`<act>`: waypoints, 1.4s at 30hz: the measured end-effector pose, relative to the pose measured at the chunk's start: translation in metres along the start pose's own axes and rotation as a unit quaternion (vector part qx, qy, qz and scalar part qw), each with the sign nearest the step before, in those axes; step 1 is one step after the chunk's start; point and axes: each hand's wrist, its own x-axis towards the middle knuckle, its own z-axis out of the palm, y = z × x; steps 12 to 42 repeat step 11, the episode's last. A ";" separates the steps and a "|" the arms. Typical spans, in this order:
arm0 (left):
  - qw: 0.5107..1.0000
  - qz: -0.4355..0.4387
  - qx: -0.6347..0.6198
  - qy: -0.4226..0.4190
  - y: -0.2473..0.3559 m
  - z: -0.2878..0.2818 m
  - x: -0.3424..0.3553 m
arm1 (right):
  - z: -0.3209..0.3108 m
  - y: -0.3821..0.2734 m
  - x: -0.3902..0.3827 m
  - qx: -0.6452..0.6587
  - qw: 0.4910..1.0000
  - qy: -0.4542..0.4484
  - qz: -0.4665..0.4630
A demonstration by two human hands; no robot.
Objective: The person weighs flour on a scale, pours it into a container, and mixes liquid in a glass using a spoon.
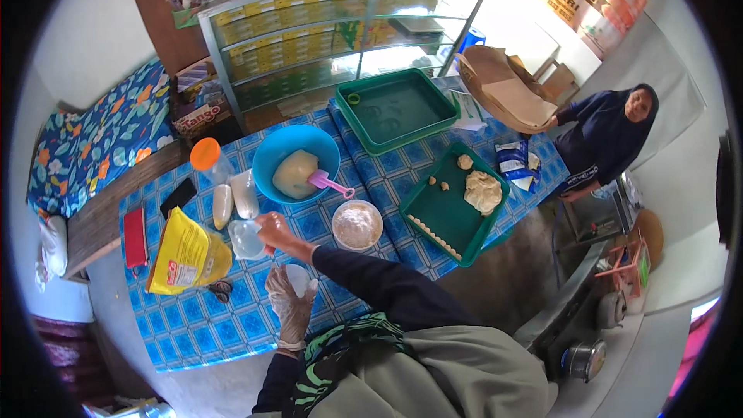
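My left hand, in a clear plastic glove, is closed around a whitish translucent cup near the table's front edge. Just beyond it my bare right hand has its fingers closed at the rim of a clear plastic container. To the right is a white tub of pale powder. Behind my hands, a blue bowl holds pale dough and a pink spatula. A yellow packet stands to the left, beside small dark objects.
Two filled bags, an orange-lidded jar, a black phone and a red pouch lie left. Green trays stand right, the nearer holding dough. A person at the right touches a woven basket.
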 end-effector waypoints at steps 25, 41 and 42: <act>0.990 -0.087 -0.052 -0.101 0.007 -0.040 0.009 | 0.000 0.045 -0.013 -0.292 0.950 0.019 -0.104; 0.990 -0.087 -0.052 -0.101 0.007 -0.040 0.009 | 0.000 0.045 -0.013 -0.292 0.950 0.019 -0.104; 0.990 -0.087 -0.052 -0.101 0.007 -0.040 0.009 | 0.000 0.045 -0.013 -0.292 0.950 0.019 -0.104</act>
